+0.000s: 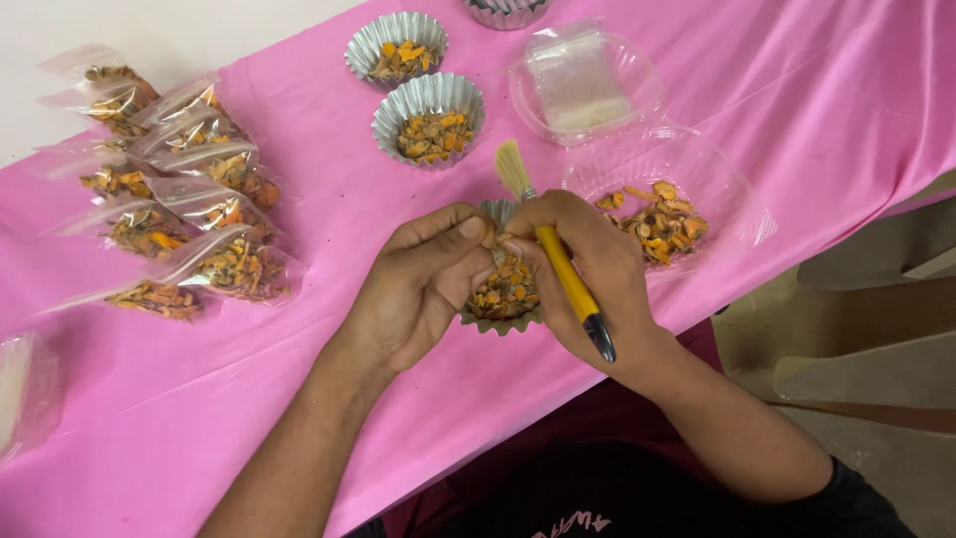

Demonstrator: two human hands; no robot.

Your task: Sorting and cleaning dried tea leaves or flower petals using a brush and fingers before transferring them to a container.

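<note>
Both hands meet over the near edge of the table (149,428), which is draped in a pink cloth. The left hand (418,284) cups a small fluted foil cup (503,299) from its side, fingers curled round the crimped wall, thumb pressing near the rim. The right hand (588,269) pinches the same rim from the other side while also clamping a brush (558,254) with a yellow handle, black tip and pale bristles pointing away from the person. The cup holds dried orange and brown chips.

That cup looks feather-light and thin; I would judge it crumples under any real squeeze and tips easily, so the wall just below the rim, held gently from two sides, seems the place to take it. The chips look dry, loose and ready to spill.

Toward the far edge stand two more foil cups (428,120) with the same chips. To the right sits a clear plastic tub (732,194) holding a scatter of chips, and beyond it a clear lidded tub (637,85) holding flat clear bags. Along the left end lie filled small clear bags (189,214) of chips.
</note>
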